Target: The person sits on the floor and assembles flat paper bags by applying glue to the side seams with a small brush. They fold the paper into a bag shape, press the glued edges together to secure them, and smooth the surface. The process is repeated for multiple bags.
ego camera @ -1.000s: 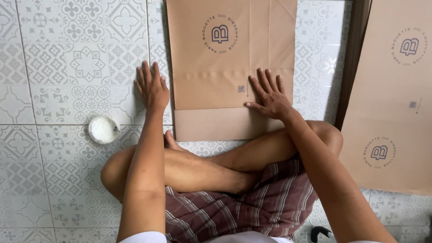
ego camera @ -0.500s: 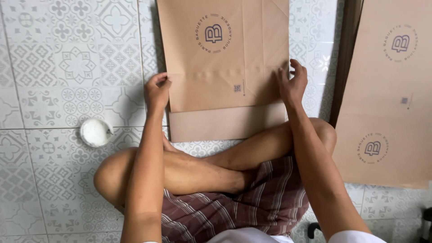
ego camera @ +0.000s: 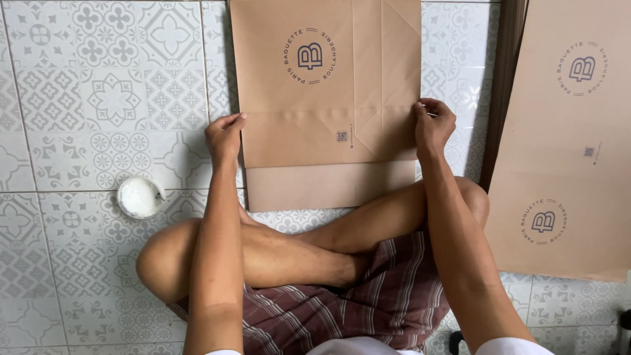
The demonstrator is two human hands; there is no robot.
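Floor (ego camera: 79, 118) is grey-and-white patterned tile. A flat brown paper bag (ego camera: 325, 98) lies on it right in front of the crossed legs, a small round white tub (ego camera: 139, 196) sits off to its left, and a stack of brown sheets (ego camera: 565, 144) lies on the right

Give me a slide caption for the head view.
Both hands, left hand and right hand, pinch opposite edges of a flat brown paper bag on patterned floor tiles.

Both bare forearms reach up from the bottom of the frame; the left hand (ego camera: 225, 136) sits left of centre, fingers curled in a pinching grip; the right hand (ego camera: 433, 123) sits right of centre, pinching likewise; legs crossed below.
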